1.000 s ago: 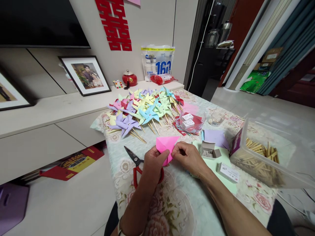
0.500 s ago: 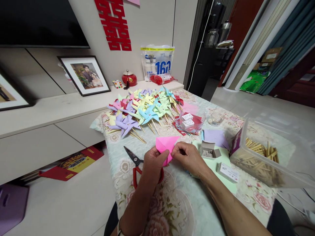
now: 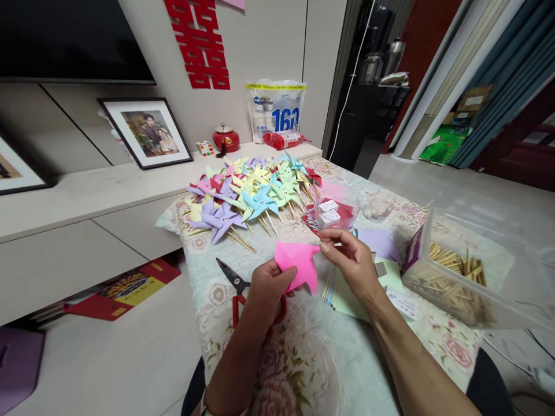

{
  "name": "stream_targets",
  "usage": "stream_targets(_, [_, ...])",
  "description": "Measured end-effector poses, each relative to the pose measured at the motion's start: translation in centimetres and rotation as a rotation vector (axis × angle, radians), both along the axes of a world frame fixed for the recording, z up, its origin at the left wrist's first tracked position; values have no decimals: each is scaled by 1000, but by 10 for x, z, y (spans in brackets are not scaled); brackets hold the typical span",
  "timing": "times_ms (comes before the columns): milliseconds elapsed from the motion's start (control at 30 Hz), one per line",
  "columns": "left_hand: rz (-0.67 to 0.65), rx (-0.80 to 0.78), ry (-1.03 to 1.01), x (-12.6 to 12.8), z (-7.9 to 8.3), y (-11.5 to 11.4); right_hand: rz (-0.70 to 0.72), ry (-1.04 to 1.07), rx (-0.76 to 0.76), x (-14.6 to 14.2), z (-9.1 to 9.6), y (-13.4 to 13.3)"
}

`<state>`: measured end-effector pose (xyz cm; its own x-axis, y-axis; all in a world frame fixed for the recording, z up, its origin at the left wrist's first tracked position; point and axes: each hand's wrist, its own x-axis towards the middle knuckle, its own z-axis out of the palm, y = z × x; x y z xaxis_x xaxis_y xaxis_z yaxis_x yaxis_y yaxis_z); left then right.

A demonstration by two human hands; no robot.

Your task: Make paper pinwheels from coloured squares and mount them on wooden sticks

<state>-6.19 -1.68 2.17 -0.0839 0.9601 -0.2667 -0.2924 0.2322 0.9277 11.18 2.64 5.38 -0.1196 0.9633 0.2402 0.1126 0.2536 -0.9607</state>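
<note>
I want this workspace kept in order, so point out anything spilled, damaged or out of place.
Nothing looks spilled or damaged. Only the scissors seem awkwardly placed: they lie on the tablecloth, red handles partly hidden behind the left hand and wrist, close to the pink paper being held.

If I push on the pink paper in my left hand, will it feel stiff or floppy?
The pink paper probably bends easily: it looks thin and its edges curve. It may hold some shape, since its upper left corner stands past the left hand without drooping.
</note>
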Motion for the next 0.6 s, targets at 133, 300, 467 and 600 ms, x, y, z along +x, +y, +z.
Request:
stream_targets(133, [-177,-9,-36,-3,3,-4,211,70,-115,8,2,3])
stream_targets(300, [-300,12,6,-7,17,-3,414,-9,-260,6,-4,2])
stream_targets(467, [-381,23,163,-12,22,8,436,-46,-254,4,-10,1])
stream_targets(600, [-430,14,245,-12,25,14,416,-127,-200,4,-11,2])
